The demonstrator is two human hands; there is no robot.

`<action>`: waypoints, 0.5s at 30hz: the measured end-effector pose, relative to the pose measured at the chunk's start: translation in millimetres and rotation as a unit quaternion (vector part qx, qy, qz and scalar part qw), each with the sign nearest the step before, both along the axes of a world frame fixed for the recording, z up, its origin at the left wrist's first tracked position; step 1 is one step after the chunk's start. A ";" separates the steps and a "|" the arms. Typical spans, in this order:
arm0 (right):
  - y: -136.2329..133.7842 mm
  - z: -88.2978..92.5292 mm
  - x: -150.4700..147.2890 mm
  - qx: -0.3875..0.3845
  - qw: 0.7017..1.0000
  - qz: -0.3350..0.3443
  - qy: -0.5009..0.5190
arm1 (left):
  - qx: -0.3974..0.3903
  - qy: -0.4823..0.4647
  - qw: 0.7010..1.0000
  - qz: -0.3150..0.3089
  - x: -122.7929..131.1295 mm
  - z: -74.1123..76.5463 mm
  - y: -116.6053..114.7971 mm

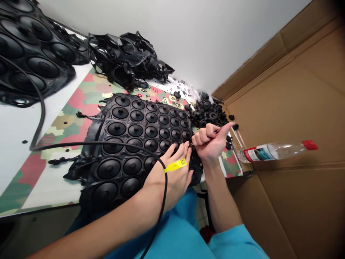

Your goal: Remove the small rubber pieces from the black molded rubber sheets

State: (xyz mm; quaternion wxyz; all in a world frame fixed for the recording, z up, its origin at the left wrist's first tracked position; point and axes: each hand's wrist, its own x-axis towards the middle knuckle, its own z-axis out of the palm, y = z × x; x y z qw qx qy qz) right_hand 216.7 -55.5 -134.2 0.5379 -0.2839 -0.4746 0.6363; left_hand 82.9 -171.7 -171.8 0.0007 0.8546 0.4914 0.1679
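Observation:
A black molded rubber sheet (152, 117) with rows of round discs, each with a raised center, lies in front of me. My left hand (172, 171) rests on its right part, fingers stretched out and pressing the surface. Beside those fingertips, my right hand (208, 142) is closed in a fist with the thumb raised. A thin dark rod-like tool (216, 131) shows between its thumb and fingers; most of it is hidden in the fist. A yellow tag (175, 166) on a black cable (88, 143) crosses the back of my left hand.
More disc sheets (37, 54) are stacked at the left. A torn, holed rubber scrap heap (129, 59) lies behind. Loose black round parts (210, 111) are piled at the right, with small rings (182, 86) nearby. A plastic bottle (280, 151) and cardboard (296, 108) bound the right side.

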 end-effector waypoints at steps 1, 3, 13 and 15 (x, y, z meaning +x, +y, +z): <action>-0.1 -0.4 -0.7 0.003 1.000 0.001 -0.003 | 0.001 0.002 1.000 -0.001 0.0 0.0 0.4; -0.6 -1.9 -2.6 0.008 1.000 -0.004 -0.014 | 0.002 0.005 1.000 0.000 0.5 -0.6 1.4; 2.1 -8.5 -6.1 -0.052 0.997 -0.041 0.026 | 0.031 0.014 0.999 -0.007 0.9 -5.3 1.2; 0.9 -8.3 -3.3 -0.096 0.994 -0.019 0.044 | 0.021 0.008 1.000 -0.009 -0.5 -5.1 2.1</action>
